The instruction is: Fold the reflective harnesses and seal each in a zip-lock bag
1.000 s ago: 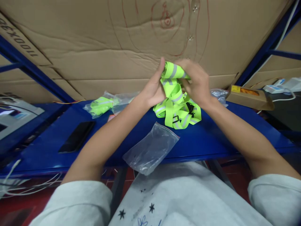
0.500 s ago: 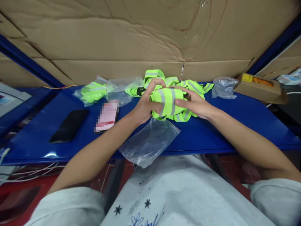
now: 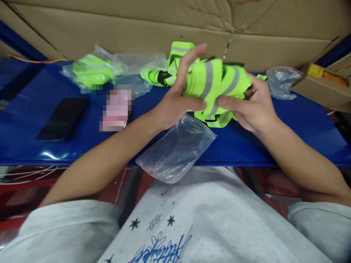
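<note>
Both hands hold a folded neon-yellow reflective strap vest (image 3: pixel 216 82) with grey stripes, raised just above the blue table (image 3: pixel 287 135). My left hand (image 3: pixel 175 98) grips its left end, thumb below and fingers partly spread over the top. My right hand (image 3: pixel 253 106) clamps the right end, thumb pressing the front. An empty clear zip bag (image 3: pixel 177 149) lies under the hands at the table's near edge, hanging over it.
A bagged neon vest (image 3: pixel 91 69) and empty clear bags (image 3: pixel 137 65) lie at the back left, loose neon straps (image 3: pixel 164 71) behind my left hand. A black phone (image 3: pixel 63 118) and a blurred pink card (image 3: pixel 116 109) sit left. A crumpled bag (image 3: pixel 282 82) and cardboard box (image 3: pixel 326 87) are right.
The vest has been gathered from a loose tangle held high into a tight folded bundle, lowered toward the table, then lifted slightly. The camera view tilted down.
</note>
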Demonstrator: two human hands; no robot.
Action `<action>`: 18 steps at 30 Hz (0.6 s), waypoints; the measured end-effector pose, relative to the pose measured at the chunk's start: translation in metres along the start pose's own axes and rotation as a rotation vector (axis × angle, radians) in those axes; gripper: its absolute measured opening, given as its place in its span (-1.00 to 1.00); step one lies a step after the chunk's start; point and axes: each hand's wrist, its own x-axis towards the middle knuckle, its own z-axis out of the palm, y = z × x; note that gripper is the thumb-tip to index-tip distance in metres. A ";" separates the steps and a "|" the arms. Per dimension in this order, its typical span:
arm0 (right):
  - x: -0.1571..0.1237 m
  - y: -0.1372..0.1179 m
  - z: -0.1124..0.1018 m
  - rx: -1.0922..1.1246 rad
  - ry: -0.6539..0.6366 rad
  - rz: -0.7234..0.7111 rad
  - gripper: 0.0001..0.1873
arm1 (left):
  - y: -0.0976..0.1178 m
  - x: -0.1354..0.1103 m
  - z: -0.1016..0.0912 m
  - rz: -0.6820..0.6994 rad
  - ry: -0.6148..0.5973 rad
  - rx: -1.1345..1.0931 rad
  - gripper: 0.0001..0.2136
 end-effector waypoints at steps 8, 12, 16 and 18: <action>0.003 -0.001 -0.009 -0.232 0.011 -0.194 -0.54 | 0.005 -0.012 0.006 -0.133 -0.169 -0.249 -0.80; 0.004 -0.006 -0.012 -0.443 -0.037 -0.396 -0.49 | 0.006 -0.014 0.006 -0.215 -0.101 -0.269 -0.67; -0.005 -0.021 -0.005 -0.508 -0.060 -0.315 -0.56 | 0.008 -0.016 0.010 -0.142 -0.101 -0.276 -0.68; -0.010 -0.025 -0.003 -0.532 -0.040 -0.298 -0.54 | 0.008 -0.017 0.012 -0.108 -0.089 -0.242 -0.69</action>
